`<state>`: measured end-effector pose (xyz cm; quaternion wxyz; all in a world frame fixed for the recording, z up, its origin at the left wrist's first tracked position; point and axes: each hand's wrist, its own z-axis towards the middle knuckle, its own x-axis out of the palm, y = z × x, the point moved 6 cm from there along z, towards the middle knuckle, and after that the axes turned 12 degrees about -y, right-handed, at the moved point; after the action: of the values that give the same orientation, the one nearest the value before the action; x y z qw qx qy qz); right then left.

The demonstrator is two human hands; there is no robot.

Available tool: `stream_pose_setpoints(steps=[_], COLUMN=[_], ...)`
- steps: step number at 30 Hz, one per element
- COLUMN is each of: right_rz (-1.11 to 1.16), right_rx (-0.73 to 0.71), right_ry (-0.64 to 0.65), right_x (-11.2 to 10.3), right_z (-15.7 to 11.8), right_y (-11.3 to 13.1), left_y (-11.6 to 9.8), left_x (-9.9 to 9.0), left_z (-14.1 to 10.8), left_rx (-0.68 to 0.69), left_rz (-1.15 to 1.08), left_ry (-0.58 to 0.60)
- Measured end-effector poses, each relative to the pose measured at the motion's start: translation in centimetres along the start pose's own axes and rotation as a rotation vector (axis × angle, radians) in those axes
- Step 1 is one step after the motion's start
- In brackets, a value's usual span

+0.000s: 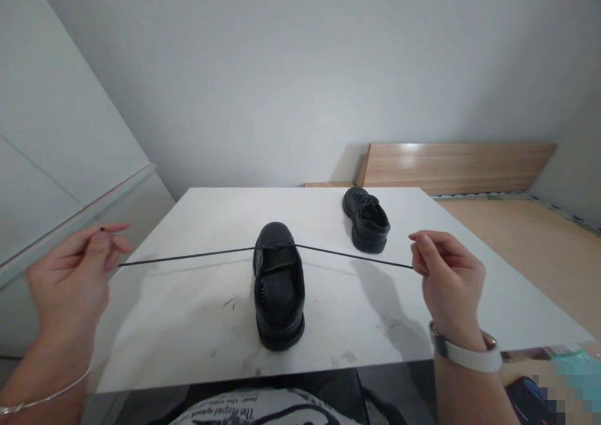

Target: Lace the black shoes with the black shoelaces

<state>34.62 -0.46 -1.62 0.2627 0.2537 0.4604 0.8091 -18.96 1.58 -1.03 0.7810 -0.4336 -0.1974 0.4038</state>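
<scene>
A black shoe [280,293] stands upright in the middle of the white table, its toe pointing away from me and its opening towards me. A thin black shoelace [188,257] runs through the front of it and stretches out to both sides. My left hand [77,275] pinches one length of the lace, held above the table's left edge. On the other side, my right hand [448,278] is closed on the opposite length. Both lengths are nearly straight. The lace ends inside my fingers are hidden.
A second black shoe [367,220], with its lace tied, sits further back on the right of the white table [216,212]. Behind it is a wooden board [460,167] against the grey wall. White panels rise on the left.
</scene>
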Motion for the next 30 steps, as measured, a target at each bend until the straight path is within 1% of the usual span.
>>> stream_pose_setpoints(steps=[2,4,6,7,9,11,14,15,16,18,20,22,24,27,30], right_rz=[-0.085,-0.171,-0.254,-0.300,-0.387,-0.427,-0.344,-0.301,-0.264,-0.223,-0.224,-0.247,-0.287,-0.338,-0.355], right_rx=[-0.069,-0.140,-0.203,-0.231,-0.276,-0.308,-0.306,-0.282,-0.249,-0.170,-0.105,-0.100,-0.156,-0.250,-0.280], right_ry=[-0.097,-0.175,-0.202,-0.190,-0.088,0.100,0.416,0.502,0.574,0.664,0.704,0.727,0.741,0.756,0.773], right_x=[-1.1,-1.5,-1.0,-0.4,1.4,3.8,7.4,8.5,9.4,11.0,12.2,13.1,13.7,14.5,15.0], right_z=[0.2,0.4,0.6,0.6,0.3,-0.5,-2.7,-3.6,-4.4,-5.9,-6.8,-7.4,-7.7,-7.9,-8.1], right_y=[-1.0,-1.7,-2.1,-2.2,-2.2,-2.0,-1.5,-1.3,-1.3,-1.5,-2.0,-2.4,-2.5,-2.4,-2.5], left_y=[1.5,2.5,2.4,2.1,1.1,-0.2,-2.8,-3.6,-4.1,-4.5,-4.5,-4.3,-4.0,-4.0,-4.3], left_x=[-0.8,-1.1,-1.1,-0.8,0.1,1.6,4.7,5.8,7.0,9.1,10.6,11.5,12.0,12.1,12.1], left_z=[-0.2,-0.2,-0.3,-0.3,-0.6,-1.1,-3.2,-4.2,-5.4,-7.7,-9.5,-10.6,-11.2,-11.4,-11.4], left_rx=[-0.033,-0.032,0.038,0.084,0.171,0.238,0.398,0.461,0.496,0.544,0.590,0.636,0.662,0.680,0.672], left_rz=[-0.035,-0.002,0.121,0.186,0.278,0.295,0.221,0.180,0.160,0.130,0.116,0.122,0.146,0.170,0.162], left_ry=[-0.021,-0.004,0.016,0.034,0.092,0.199,0.432,0.529,0.634,0.817,0.917,0.947,0.941,0.907,0.875])
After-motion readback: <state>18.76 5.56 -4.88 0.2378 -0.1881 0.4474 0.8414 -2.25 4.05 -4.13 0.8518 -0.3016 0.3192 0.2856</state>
